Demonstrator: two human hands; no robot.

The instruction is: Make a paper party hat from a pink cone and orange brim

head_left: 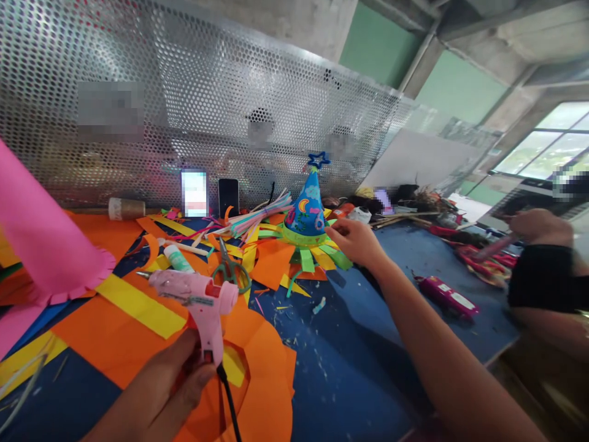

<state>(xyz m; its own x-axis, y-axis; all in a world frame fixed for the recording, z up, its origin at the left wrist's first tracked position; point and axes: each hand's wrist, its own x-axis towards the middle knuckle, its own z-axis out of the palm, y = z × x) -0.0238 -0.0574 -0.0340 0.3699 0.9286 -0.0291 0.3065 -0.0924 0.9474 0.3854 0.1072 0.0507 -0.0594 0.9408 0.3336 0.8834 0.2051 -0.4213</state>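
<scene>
My left hand [168, 387] is closed around the grip of a pink hot glue gun [197, 298], whose nozzle points left above orange paper. My right hand [356, 240] reaches forward with fingers pinched on the rim of a blue paper party hat [306, 209]. The hat stands upright, has a blue star on top and green and yellow paper strips around its base. Green-handled scissors [232, 267] lie between the glue gun and the hat. A pink paper cone [41, 236] fills the left edge.
Orange, yellow and pink paper scraps [138, 307] cover the blue table [359, 362]. Two phones [229, 196] lean on a perforated metal panel [207, 110]. A pink tool [448, 298] lies at right. Another person's arm [543, 270] works at the far right.
</scene>
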